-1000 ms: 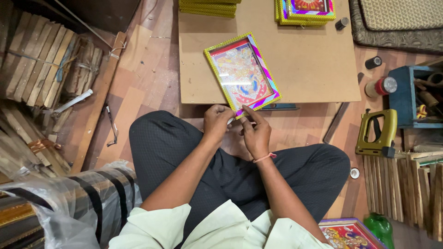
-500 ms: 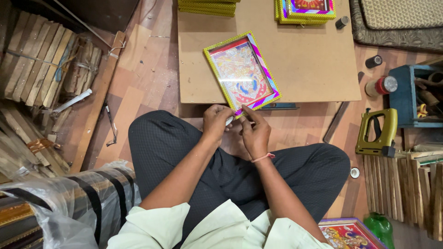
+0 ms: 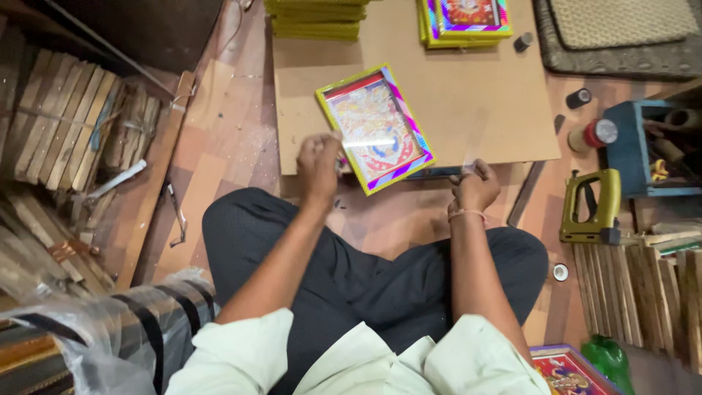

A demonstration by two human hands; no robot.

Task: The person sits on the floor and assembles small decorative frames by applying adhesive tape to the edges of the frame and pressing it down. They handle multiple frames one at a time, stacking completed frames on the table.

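A clear glass pane (image 3: 409,150) is held over a framed picture (image 3: 375,129) that lies on a brown board (image 3: 475,95) on the floor. The pane is hard to make out; only a glare streak and a faint edge near the right hand are seen, so its full outline cannot be told. The left hand (image 3: 319,165) is closed on the pane's left end, with the fingers curled tight. The right hand (image 3: 475,186) is pinched on the right end, at about 3 o'clock from the left hand.

The pane's long axis seems to run from 9 o'clock to 3 o'clock between the two hands. The frame's long axis is turned, running from 11 o'clock to 5 o'clock, so the two are not lined up. From the left hand the frame is found at 1 o'clock, touching or just beside the fingers; from the right hand it lies at 10 o'clock, a little apart. The left hand is the nearer one.

Open board is seen at 3 o'clock of the frame. A stack of frames (image 3: 316,16) and a second stack (image 3: 465,20) sit at 12 o'clock, well apart. A green staple gun (image 3: 589,208) rests at 3 o'clock of the right hand, off the board.
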